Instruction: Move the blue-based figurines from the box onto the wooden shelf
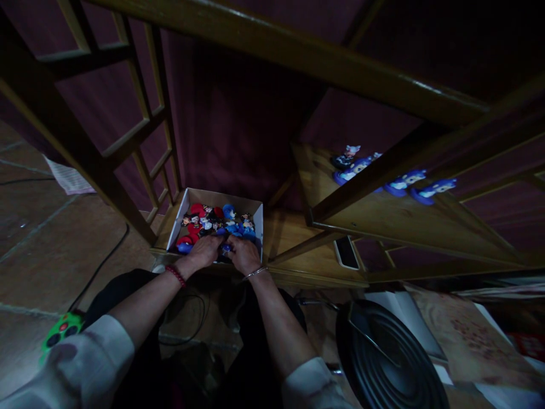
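Note:
A cardboard box (260, 218) with white outer sides sits on the low wooden shelf, filled with several small figurines (204, 218) in red, blue and white. Both my hands reach over its near edge. My left hand (207, 250) has its fingers closed and pointing in among the figurines; a red bead bracelet is on the wrist. Just to its right, my right hand (243, 254) is bent in a pinch, with a silver bangle behind it. Between the two hands shows a small blue-purple figurine (225, 248), which the fingertips appear to touch. The fingertips themselves are partly hidden.
Several blue-based figurines (404, 183) stand on the raised wooden shelf (323, 199) at right. A phone (346, 253) lies on the lower board. Wooden lattice (140, 125) rises at left. A black round stool (389, 352) and a green game controller (62, 332) are nearby.

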Demonstrator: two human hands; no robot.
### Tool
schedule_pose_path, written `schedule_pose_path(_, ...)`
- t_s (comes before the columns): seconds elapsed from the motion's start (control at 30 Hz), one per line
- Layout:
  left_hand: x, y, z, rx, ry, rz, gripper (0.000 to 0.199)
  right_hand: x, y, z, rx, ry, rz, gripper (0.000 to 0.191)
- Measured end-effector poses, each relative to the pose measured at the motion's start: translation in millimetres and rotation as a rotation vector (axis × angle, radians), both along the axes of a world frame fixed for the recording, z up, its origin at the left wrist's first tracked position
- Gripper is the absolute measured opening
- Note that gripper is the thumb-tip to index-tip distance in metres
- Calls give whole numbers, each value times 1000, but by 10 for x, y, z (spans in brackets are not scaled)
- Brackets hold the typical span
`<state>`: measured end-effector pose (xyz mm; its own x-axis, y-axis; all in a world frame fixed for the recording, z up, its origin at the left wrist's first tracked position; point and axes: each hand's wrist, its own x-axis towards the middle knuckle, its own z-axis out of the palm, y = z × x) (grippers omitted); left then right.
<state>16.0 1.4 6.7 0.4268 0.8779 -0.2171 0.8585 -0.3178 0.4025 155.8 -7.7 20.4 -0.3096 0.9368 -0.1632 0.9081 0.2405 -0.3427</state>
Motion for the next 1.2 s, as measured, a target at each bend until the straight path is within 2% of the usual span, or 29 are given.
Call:
schedule_pose_path(0.27, 9, 10, 20, -31, 8, 13, 36, -13, -4, -8, 20, -77, -5, 20)
schedule_pose_path(0.6, 11, 43, -38, -45, 35, 16, 37, -23, 1, -29, 33, -51, 1, 19)
schedule_pose_path(1.2, -37, 42, 59, -37, -46, -12, 22, 8, -25, -11, -4, 6, -33, 25)
